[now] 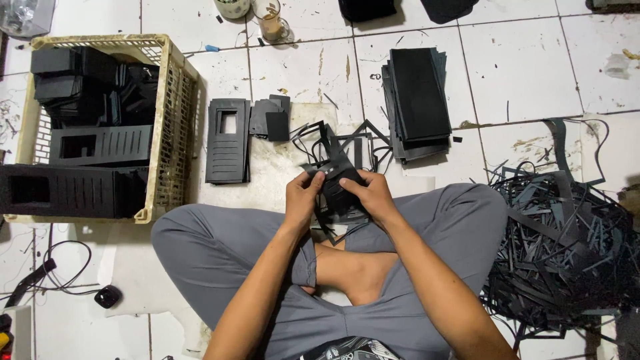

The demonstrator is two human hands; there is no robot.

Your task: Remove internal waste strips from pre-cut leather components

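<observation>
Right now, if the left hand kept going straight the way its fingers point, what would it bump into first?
The left hand points up and slightly right, already gripping the black die-cut sheet it shares with the right hand. Past that, it would probably meet the loose black offcut strips on the floor; depth is hard to judge.

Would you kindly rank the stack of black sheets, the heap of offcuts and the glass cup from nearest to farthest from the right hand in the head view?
From the right hand:
1. Stack of black sheets, just ahead and slightly to the right.
2. Heap of offcuts, on the floor out to the right.
3. Glass cup, far ahead at the top edge, to the left.
</observation>
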